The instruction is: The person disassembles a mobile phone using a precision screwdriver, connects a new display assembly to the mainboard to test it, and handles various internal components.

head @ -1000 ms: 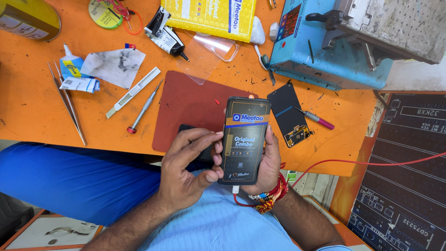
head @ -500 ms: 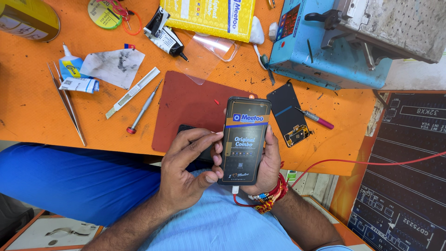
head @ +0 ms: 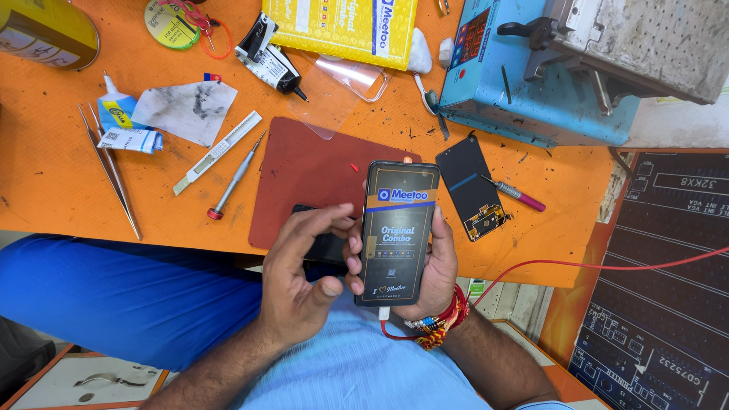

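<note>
My right hand (head: 437, 266) grips a black phone (head: 398, 231) upright over my lap, its screen covered by a printed protective film. A red cable (head: 577, 266) is plugged into the phone's bottom end. My left hand (head: 300, 281) hovers just left of the phone, fingers curled and apart, thumb near the phone's left edge; a dark flat object (head: 328, 244) lies under its fingers. A dark red work mat (head: 311, 171) lies on the orange table (head: 45, 182) behind the phone.
A loose black display panel (head: 471, 186) and a pink-tipped tool (head: 516, 193) lie right of the mat. A screwdriver (head: 234, 178), white ruler-like strip (head: 216, 152), tweezers (head: 110, 167), glue tubes (head: 269, 53), a yellow box (head: 342, 19) and a blue machine (head: 547, 76) sit farther back.
My left hand's fingers have lifted slightly off the phone's left side. The phone and my right hand have stayed in place.
</note>
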